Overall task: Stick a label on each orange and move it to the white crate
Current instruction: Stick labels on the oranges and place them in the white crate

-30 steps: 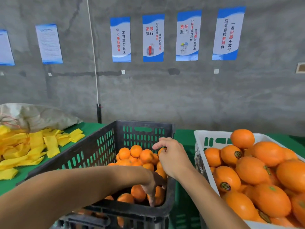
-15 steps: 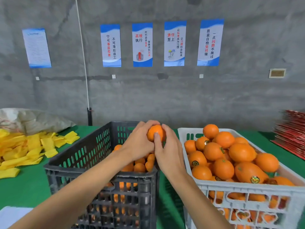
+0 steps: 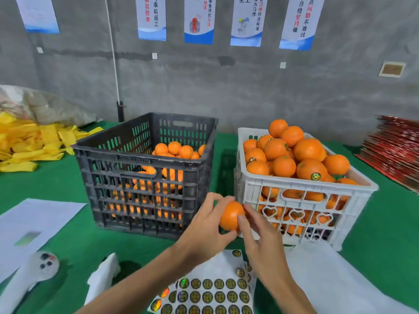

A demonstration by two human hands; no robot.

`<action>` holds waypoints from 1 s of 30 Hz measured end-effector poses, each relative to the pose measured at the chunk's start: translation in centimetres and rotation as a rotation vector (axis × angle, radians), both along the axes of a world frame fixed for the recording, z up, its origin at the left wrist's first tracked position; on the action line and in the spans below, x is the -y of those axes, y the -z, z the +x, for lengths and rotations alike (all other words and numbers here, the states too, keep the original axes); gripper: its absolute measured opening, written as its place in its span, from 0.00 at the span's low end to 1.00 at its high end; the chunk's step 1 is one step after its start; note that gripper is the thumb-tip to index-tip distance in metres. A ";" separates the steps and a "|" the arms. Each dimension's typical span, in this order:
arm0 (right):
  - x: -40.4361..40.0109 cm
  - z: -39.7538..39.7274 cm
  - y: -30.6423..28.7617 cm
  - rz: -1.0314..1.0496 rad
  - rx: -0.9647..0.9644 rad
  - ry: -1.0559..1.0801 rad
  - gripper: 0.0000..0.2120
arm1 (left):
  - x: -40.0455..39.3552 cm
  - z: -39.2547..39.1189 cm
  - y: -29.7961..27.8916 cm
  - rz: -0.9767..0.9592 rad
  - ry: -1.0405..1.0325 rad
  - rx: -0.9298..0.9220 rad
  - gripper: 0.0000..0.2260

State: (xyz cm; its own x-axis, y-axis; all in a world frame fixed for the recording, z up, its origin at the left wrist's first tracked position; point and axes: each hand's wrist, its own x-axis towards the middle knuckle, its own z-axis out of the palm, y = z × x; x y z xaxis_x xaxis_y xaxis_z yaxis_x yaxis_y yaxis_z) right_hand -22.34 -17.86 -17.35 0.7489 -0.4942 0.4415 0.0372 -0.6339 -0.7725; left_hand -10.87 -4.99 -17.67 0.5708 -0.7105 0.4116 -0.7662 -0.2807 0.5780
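Held low in front of the crates, at about 6 o'clock from the gap between them: one round smooth orange (image 3: 231, 215), gripped by the left hand (image 3: 205, 230) with thumb below and fingers (image 3: 213, 197) curled over the top. Probably kept this low so as to be just above the white sheet of round dark-and-gold labels (image 3: 210, 291), lying at 6 o'clock from the fruit. Touching the orange on its 3 o'clock side: the right hand (image 3: 260, 241), with thumb and forefinger pressed on the peel, seemingly smoothing a label; the label itself not visible under the fingertips. Not clear whether anything is pinched there.

At 11 o'clock from the orange, a dark grey slatted plastic crate (image 3: 145, 177), partly filled with unlabelled fruit. At 2 o'clock, the white plastic crate with heart cut-outs (image 3: 303, 198), heaped high, so placing calls for care against rolling.

Underneath, a green felt-like worktop (image 3: 56, 177). At 9 o'clock, yellow foam sleeves (image 3: 29, 143); at 3 o'clock, a stack of red printed cartons (image 3: 394, 150). Behind, a bare grey concrete wall (image 3: 272, 91) with blue-and-white posters (image 3: 199, 19).
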 end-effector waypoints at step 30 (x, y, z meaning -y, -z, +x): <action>2.5 1.4 8.3 0.233 -0.359 -0.001 0.12 | -2.7 -1.5 9.8 0.033 -0.151 0.006 0.31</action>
